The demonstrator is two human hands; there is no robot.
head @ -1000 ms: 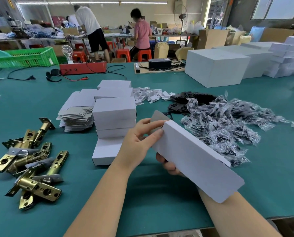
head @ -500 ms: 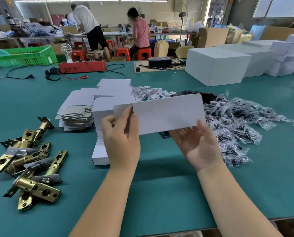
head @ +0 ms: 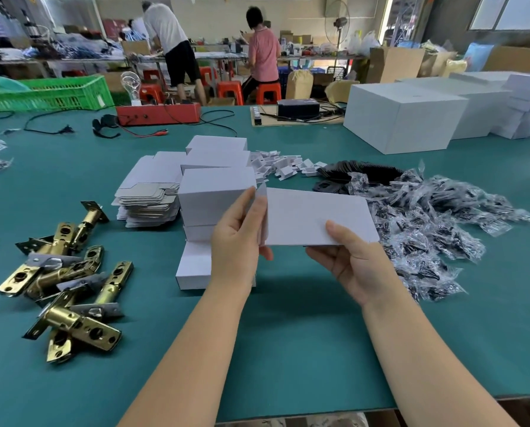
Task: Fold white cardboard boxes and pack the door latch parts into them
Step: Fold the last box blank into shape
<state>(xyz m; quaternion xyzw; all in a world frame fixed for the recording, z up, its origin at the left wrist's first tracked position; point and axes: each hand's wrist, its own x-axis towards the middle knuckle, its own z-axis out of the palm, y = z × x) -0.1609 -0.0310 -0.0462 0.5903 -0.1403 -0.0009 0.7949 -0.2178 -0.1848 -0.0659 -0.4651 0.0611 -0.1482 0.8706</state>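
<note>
1. Left hand (head: 237, 241): the left end of a white cardboard box blank (head: 316, 218) is held between the thumb below and the extended fingers, which are laid along the end flap, presumably so that the flap can be bent along its crease.
2. Right hand (head: 354, 263): the lower right edge of the blank is pinched, thumb on the near face and fingers curled beneath, so that the blank is steadied above the bench (head: 288, 349) while the other end is worked.
3. Box blank: it is held clear of the bench, its broad face turned toward the camera. Whether it is a flat sheet or a collapsed sleeve cannot be told from this side; its far face and the left-end flap are largely hidden by the left hand.
4. Stack of folded boxes (head: 217, 198): it is placed directly behind the left hand, within reach for finished work, it may be judged. Its lower front is covered by the left hand and wrist.
5. Pile of flat blanks (head: 149, 195): it is kept just left of that stack as stock.
6. Door latch parts (head: 63, 282): these brass pieces lie heaped at the left of the bench, apart from the hands and not yet packed.
7. Bagged small parts (head: 426, 229): their contents are obscured by glare on the clear plastic.
</note>
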